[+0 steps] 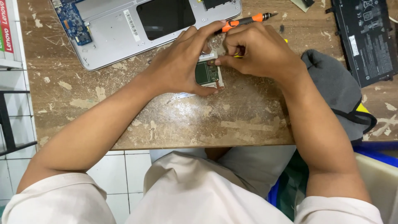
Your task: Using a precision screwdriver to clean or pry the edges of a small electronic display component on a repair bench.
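Observation:
A small flat module with a green circuit board (206, 73) lies on the worn wooden table (186, 120). My left hand (182, 62) grips it from the left, thumb at its near edge and fingers over its far edge. My right hand (259, 52) is curled tight at the module's top right corner, fingertips pinching there; a bit of yellow shows under the fingers, and what it is I cannot tell. An orange-and-black screwdriver (244, 20) lies just beyond both hands, touching my left fingertip.
An opened silver laptop base (120, 33) with a blue circuit board (72, 20) sits at the back left. A black battery pack (367, 37) lies back right. A grey cloth pouch (336, 87) rests by my right forearm. White tiled floor lies below the table's front edge.

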